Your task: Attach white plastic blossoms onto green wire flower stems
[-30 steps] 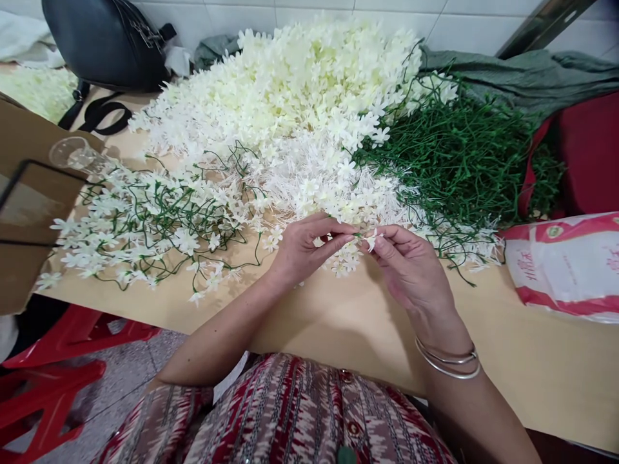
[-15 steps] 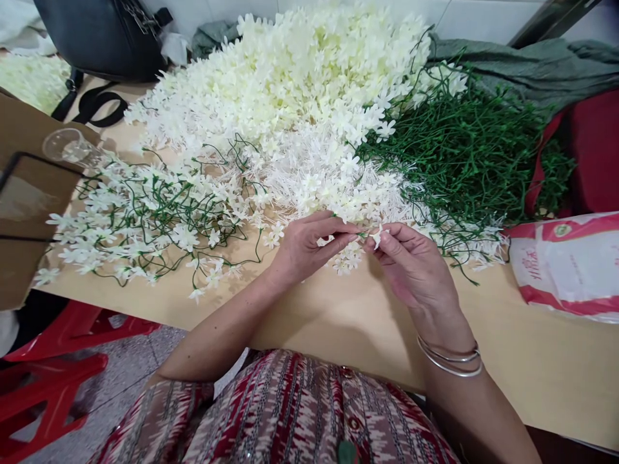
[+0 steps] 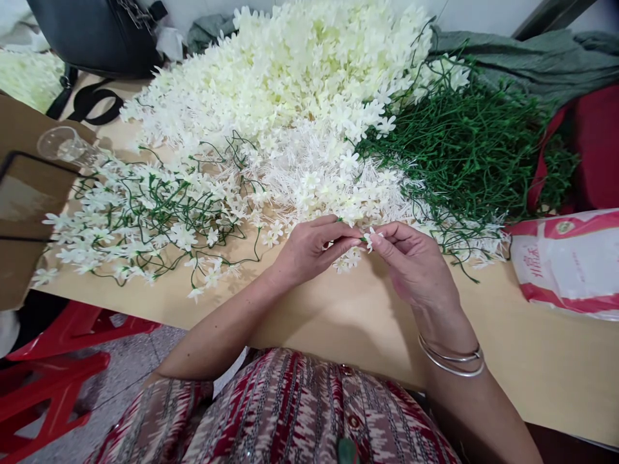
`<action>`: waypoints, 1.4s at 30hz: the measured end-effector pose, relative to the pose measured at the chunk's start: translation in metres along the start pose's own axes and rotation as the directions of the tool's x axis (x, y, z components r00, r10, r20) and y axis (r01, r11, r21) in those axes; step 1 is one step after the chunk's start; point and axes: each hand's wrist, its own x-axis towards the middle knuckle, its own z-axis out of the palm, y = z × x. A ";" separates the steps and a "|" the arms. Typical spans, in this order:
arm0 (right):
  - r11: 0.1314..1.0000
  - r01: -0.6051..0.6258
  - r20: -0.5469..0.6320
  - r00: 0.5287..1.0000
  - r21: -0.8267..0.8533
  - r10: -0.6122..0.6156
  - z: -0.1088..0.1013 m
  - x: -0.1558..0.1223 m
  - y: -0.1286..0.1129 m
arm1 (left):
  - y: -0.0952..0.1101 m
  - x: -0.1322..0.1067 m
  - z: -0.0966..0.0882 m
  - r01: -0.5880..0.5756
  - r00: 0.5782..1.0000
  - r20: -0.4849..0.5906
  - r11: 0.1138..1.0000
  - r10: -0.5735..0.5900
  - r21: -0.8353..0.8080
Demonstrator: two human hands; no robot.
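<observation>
Tabletop (image 3: 319, 322), light wood-toned, set against a pale wall (image 3: 478, 14). At the back lies a heap of cream-white blossoms (image 3: 300, 71). Right of it: tangle of green stems (image 3: 474, 148); beside that, a pink-and-white packet (image 3: 565, 264). Left: spread of flowered sprigs (image 3: 159, 212).

Left hand (image 3: 307, 254): thumb and forefinger pinch a slim stem (image 3: 363, 239), only its tip showing. Right hand (image 3: 420, 264): thumb pressed to fingertips on a small white flower (image 3: 371, 240); other fingers curled. Flower and stem: held over the tabletop, between the two hands, touching or nearly so; whether joined, cannot be told.

Handling, as judged: flower very light, petals thin, soft, easily creased, best held at the base; stem springy, perhaps slightly slick, best pinched close behind the tip.
</observation>
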 end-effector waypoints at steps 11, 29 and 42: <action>1.000 0.012 0.001 1.000 0.020 -0.012 0.005 0.002 0.007 | -0.001 -0.005 0.010 0.006 0.999 -0.034 1.000 -0.007 -0.012; 0.981 0.039 0.103 0.993 0.190 -0.059 0.008 0.011 0.013 | -0.003 -0.009 0.018 0.113 0.992 -0.050 0.987 -0.120 -0.116; 0.959 0.262 -0.017 0.965 0.108 -0.262 -0.001 0.008 0.003 | 0.001 -0.003 0.024 0.385 0.868 0.089 0.548 -0.488 -0.742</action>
